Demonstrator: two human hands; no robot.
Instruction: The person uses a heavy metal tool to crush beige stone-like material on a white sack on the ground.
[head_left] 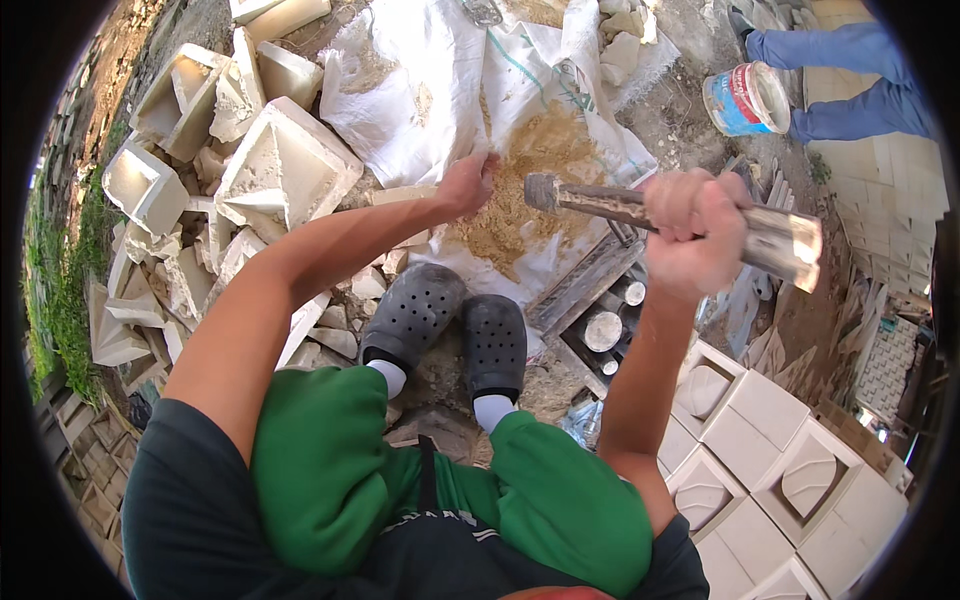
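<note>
My right hand (698, 228) is raised and wrapped round the handle of a hammer (610, 203). The hammer's blunt dark grey head points left, and its worn, thick handle end sticks out on the right. Lower and to the left, my left hand (468, 187) is closed beside a heap of yellowish sand or crushed material (540, 165). Its curled fingers hide whatever they hold. White woven sacks (405, 85) lie under and around the heap, right up against that hand. The hammer head hangs above the heap, apart from my left hand.
Broken off-white cast blocks (288, 165) are piled at the left. A dark tray (570, 280) with round pale-topped pieces sits near my grey clogs (415, 310). Patterned white blocks (745, 430) fill the lower right. A person in blue trousers (850, 85) stands by a bucket (745, 100).
</note>
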